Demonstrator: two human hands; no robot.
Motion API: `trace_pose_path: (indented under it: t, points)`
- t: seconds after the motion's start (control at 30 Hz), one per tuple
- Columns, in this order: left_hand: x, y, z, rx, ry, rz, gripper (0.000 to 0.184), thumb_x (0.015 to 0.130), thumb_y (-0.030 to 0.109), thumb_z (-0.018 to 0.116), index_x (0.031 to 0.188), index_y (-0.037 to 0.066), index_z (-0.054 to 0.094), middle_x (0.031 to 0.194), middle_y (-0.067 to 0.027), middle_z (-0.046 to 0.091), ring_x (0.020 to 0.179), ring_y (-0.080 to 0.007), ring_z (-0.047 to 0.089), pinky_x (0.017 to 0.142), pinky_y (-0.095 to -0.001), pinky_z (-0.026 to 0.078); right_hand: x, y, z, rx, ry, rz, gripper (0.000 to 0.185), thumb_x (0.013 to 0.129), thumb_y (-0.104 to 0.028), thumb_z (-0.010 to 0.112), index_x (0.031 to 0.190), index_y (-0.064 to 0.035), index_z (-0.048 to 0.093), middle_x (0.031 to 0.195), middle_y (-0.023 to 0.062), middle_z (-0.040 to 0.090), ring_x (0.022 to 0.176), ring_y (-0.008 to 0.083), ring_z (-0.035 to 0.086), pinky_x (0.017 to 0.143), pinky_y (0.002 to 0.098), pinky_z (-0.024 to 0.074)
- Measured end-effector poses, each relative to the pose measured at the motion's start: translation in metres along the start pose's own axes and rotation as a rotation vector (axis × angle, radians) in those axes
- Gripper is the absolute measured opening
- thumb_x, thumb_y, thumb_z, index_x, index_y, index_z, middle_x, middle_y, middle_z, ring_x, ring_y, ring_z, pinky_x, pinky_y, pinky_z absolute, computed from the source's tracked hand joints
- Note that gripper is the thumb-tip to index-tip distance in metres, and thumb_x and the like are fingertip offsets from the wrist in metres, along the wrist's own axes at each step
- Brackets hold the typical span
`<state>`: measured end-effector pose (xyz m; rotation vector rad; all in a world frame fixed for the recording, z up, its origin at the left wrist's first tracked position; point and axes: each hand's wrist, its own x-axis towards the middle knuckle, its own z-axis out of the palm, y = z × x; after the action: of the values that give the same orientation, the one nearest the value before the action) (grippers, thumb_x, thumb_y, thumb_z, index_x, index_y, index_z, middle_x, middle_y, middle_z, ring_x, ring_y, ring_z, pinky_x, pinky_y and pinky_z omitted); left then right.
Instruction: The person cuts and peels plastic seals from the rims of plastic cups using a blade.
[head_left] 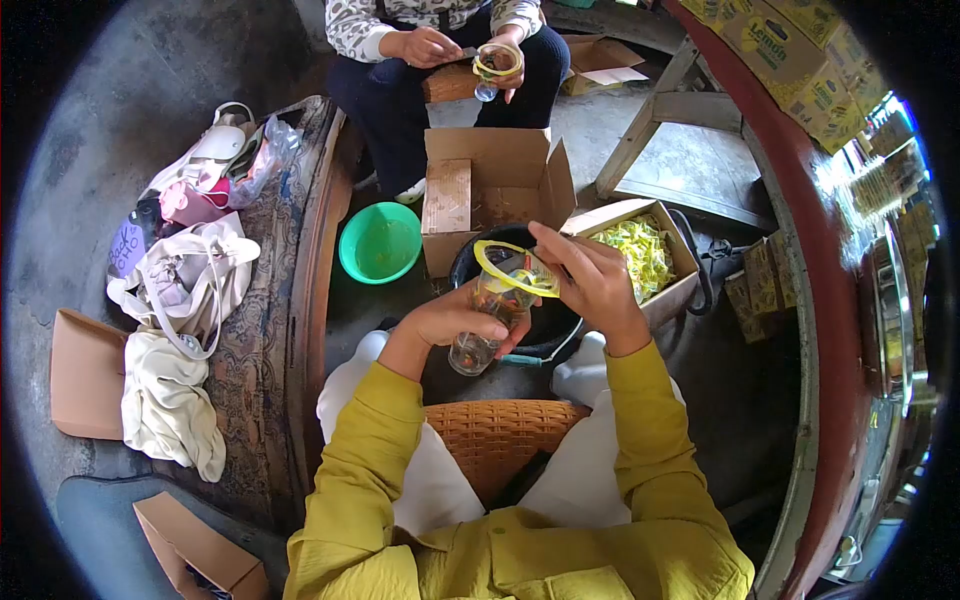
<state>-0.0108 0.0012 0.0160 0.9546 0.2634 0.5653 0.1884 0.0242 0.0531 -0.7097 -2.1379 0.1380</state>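
Grey floor [240, 60] spreading behind; co-worker [385, 105] sitting opposite, holding similar cup [486, 91]. Left hand [462, 318] holding clear cup [472, 353] tilted over black bucket [463, 266], fingers clamping around its side. Right hand [597, 285] resting at yellow ring [481, 254] on cup's mouth; cannot tell whether its fingers are gripping. Green basin [380, 243] standing left, box of yellow strips [636, 250] standing right.

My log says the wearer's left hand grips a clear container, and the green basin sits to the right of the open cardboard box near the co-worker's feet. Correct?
Not quite: the head view shows the green basin to the left of that open cardboard box. The left hand does grip a clear container.
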Motion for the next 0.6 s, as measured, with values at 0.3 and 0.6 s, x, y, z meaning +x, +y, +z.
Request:
trace_pose_path:
  t: [0.3,0.6]
  points:
    - [0.001,-0.001,0.002,-0.259,-0.147,0.000,0.054,0.069,0.019,0.064,0.115,0.001,0.043,0.078,-0.0092,0.056,0.059,-0.0156,0.056,0.054,-0.0273,0.047,0.002,0.001,0.002,0.028,0.093,-0.082,0.024,0.061,0.003,0.064,0.085,-0.0011,0.063,0.077,0.0124,0.064,0.072,0.0248,0.065,0.065,0.0303,0.0520]
    - [0.000,0.006,0.002,-0.115,-0.007,-0.058,0.064,0.062,0.021,0.070,0.115,-0.002,0.042,0.078,-0.0131,0.055,0.060,-0.0172,0.056,0.052,-0.0262,0.047,0.002,0.019,-0.016,-0.022,0.265,0.124,0.026,0.059,0.013,0.058,0.080,-0.0021,0.063,0.080,0.0111,0.065,0.073,0.0239,0.065,0.065,0.0294,0.0513]
